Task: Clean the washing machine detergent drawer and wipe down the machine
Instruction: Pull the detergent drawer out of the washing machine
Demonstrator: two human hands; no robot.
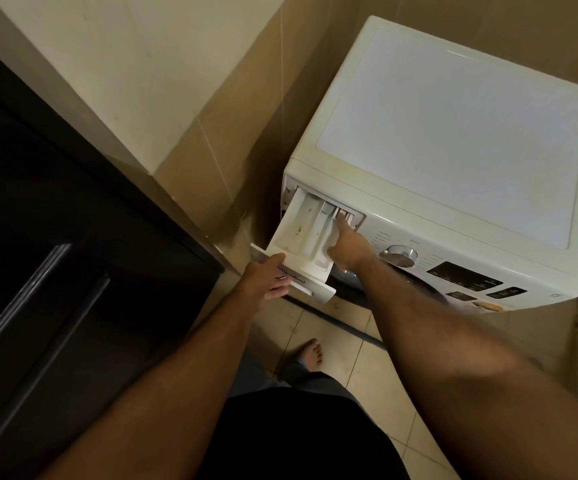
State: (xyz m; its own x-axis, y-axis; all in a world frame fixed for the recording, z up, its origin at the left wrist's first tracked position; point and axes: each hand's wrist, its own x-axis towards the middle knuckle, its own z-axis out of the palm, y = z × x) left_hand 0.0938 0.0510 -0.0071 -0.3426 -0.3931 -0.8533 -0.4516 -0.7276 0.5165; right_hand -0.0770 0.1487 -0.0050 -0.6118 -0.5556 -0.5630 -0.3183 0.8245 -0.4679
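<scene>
A white front-loading washing machine (453,140) stands in the corner at the right. Its detergent drawer (298,233) is pulled far out at the machine's upper left, with brownish stains in its compartments. My left hand (266,278) grips the drawer's front panel, thumb on top and fingers curled under it. My right hand (348,247) reaches over the drawer, and its straight index finger presses the tab at the back right compartment, right at the housing opening.
A dark wooden door (55,254) with a metal handle fills the left side. Beige tiled walls close in behind and left of the machine. A control dial (401,256) and display sit on the machine's front. My bare foot (310,353) stands on the tiled floor.
</scene>
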